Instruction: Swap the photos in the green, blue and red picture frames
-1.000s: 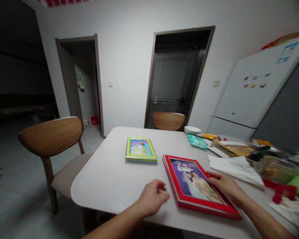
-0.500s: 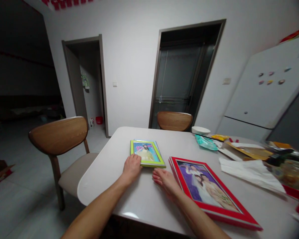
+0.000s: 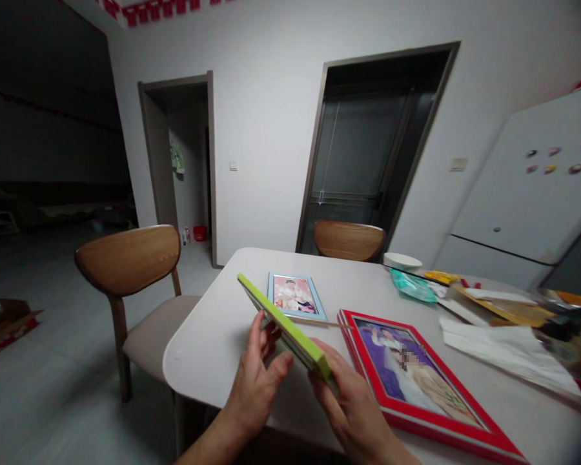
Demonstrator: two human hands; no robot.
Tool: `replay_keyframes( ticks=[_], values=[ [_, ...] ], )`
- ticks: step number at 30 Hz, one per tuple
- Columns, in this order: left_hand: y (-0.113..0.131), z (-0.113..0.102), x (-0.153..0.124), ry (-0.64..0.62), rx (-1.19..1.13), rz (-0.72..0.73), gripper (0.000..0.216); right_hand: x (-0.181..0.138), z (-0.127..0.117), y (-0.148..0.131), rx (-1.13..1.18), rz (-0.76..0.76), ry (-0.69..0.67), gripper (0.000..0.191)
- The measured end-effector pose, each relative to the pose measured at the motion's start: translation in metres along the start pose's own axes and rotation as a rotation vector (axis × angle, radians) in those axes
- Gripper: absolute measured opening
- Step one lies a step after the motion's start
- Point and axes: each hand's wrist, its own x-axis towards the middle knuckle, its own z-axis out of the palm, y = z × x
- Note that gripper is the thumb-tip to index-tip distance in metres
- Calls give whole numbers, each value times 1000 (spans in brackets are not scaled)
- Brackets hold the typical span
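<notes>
Both my hands hold a green picture frame point(image 3: 290, 329) tilted up on edge above the white table point(image 3: 213, 349). My left hand point(image 3: 259, 374) supports its back with fingers spread along it. My right hand point(image 3: 351, 403) grips its near corner from below. A light blue framed photo point(image 3: 295, 296) lies flat on the table just beyond the green frame. To the right lies a larger red picture frame point(image 3: 416, 381) with a wedding photo, close to my right hand.
Two wooden chairs stand by the table, one at the left point(image 3: 135, 265) and one at the far side point(image 3: 348, 240). White tissue paper point(image 3: 508, 345), a teal packet point(image 3: 411, 285), a white bowl point(image 3: 401, 261) and clutter fill the right side. A white fridge point(image 3: 523, 206) stands behind.
My hands moved from the red frame to the green frame and lifted it off the table, tilting it on edge. The blue frame that lay beneath it now shows.
</notes>
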Motion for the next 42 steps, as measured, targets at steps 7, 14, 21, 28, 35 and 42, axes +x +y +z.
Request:
replay_keyframes(
  ticks=[7,14,21,28,35,42],
  values=[
    [-1,-15,-19,1,-240,-179,62,-40,31,17,-505,-431,-142,59],
    [-40,-36,-21,62,336,-213,63,-49,67,31,-686,-475,-90,50],
    [-48,-41,-22,-14,937,-227,66,-46,71,19,-530,-351,-213,39],
    [-49,-41,-19,-61,988,-230,68,-3,9,16,-291,73,-356,33],
    [-50,-43,-17,-57,945,-212,67,20,1,65,-501,241,-414,26],
    [-54,-47,-19,-42,864,-146,65,21,17,67,-630,238,-331,26]
  ],
)
